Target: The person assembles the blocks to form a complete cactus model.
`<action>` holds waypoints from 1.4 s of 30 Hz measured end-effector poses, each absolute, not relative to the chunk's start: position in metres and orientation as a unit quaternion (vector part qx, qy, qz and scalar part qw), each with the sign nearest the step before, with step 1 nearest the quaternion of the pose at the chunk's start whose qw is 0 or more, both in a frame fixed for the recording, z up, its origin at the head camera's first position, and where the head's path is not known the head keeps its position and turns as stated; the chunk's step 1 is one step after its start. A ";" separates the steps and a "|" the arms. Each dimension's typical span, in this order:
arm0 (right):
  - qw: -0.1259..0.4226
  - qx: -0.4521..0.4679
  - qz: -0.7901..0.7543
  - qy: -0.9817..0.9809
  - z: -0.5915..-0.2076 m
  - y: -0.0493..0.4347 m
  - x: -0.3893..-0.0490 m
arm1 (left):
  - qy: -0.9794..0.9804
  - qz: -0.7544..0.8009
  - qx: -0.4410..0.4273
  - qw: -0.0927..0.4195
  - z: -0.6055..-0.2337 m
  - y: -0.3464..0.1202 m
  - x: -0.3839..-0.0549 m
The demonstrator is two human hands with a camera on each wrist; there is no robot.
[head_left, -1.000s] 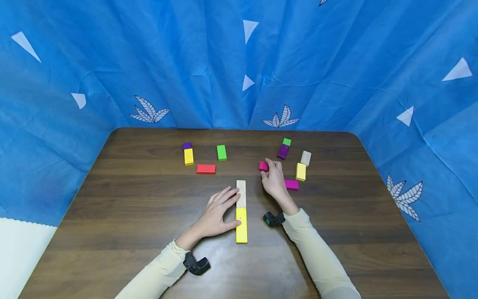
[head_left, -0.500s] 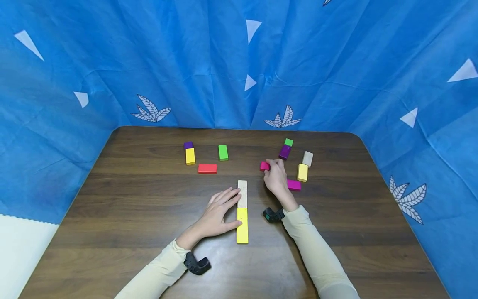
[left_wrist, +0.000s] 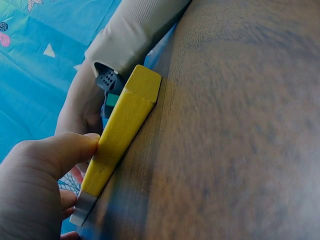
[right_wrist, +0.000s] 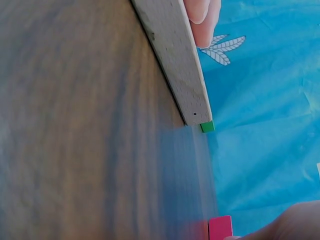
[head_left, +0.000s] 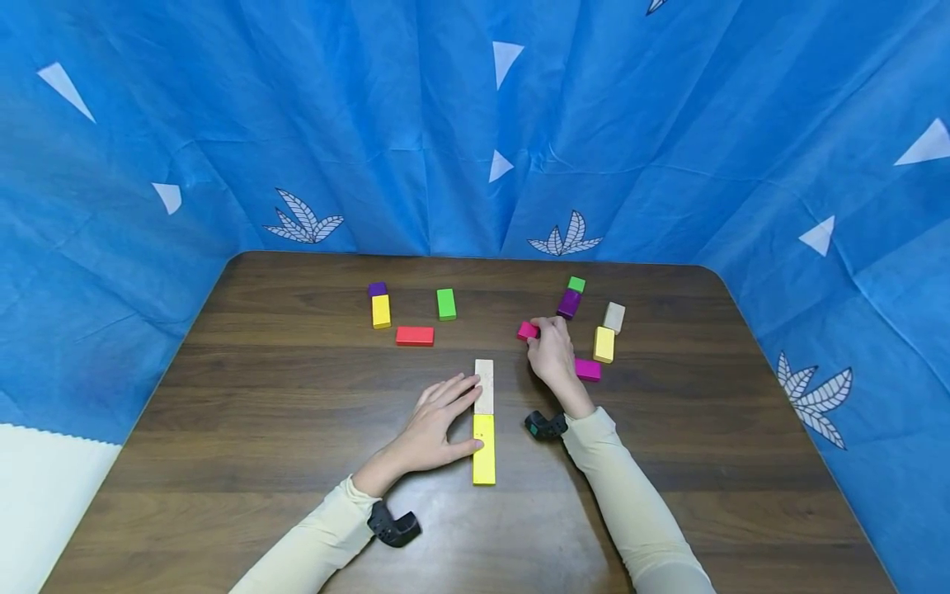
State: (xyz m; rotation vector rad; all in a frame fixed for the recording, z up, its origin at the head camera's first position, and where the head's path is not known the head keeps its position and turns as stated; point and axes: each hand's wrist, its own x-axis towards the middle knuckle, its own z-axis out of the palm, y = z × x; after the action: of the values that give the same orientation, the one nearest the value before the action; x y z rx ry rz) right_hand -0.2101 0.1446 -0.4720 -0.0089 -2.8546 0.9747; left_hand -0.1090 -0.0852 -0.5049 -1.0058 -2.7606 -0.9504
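Note:
In the head view my left hand (head_left: 438, 425) lies beside a row of two blocks placed end to end. Its thumb touches the yellow block (head_left: 484, 462), while its extended fingers touch the whitish wooden block (head_left: 485, 396) beyond. The left wrist view shows the thumb against the side of the yellow block (left_wrist: 120, 135). Farther forward, my right hand (head_left: 552, 355) pinches a small pink block (head_left: 527, 331) at its right end, thumb and fingers bent. Part of that pink block (right_wrist: 220, 227) shows at the bottom of the right wrist view.
A magenta block (head_left: 589, 370) lies beside my right wrist. Beyond it are yellow (head_left: 604, 345), whitish (head_left: 613, 317), purple (head_left: 569, 304) and green (head_left: 576, 285) blocks. At the left lie red (head_left: 415, 336), green (head_left: 446, 304), yellow (head_left: 381, 312) and purple (head_left: 377, 289) ones. A blue curtain (head_left: 416, 124) surrounds the table.
The right thumb and fingers have drawn in slightly at the pink block's right end, and that block has turned a little. The left hand holds its place; the head view has shifted slightly.

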 end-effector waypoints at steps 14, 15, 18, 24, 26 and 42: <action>0.045 0.065 0.376 -0.923 -0.468 0.137 -0.207 | -0.894 -0.304 -0.327 0.033 -0.503 -0.086 -0.108; 0.041 0.073 0.379 -0.922 -0.468 0.136 -0.207 | -0.894 -0.303 -0.327 0.033 -0.503 -0.086 -0.108; 0.036 0.099 0.385 -0.917 -0.467 0.132 -0.205 | -0.894 -0.302 -0.328 0.033 -0.503 -0.086 -0.108; 0.028 0.146 0.394 -0.907 -0.467 0.127 -0.202 | -0.894 -0.302 -0.328 0.039 -0.503 -0.086 -0.108; 0.020 0.154 0.396 -0.905 -0.469 0.127 -0.203 | -0.894 -0.302 -0.328 0.042 -0.503 -0.085 -0.108; -0.024 0.178 0.422 -0.889 -0.475 0.127 -0.205 | -0.896 -0.301 -0.325 0.028 -0.501 -0.085 -0.108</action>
State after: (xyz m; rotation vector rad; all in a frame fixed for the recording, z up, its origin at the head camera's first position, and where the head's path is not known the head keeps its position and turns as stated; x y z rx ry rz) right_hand -0.2054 0.1267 -0.4749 0.5675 -2.8341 1.3469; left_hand -0.1080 -0.0849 -0.5009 -1.0022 -2.7660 -0.9298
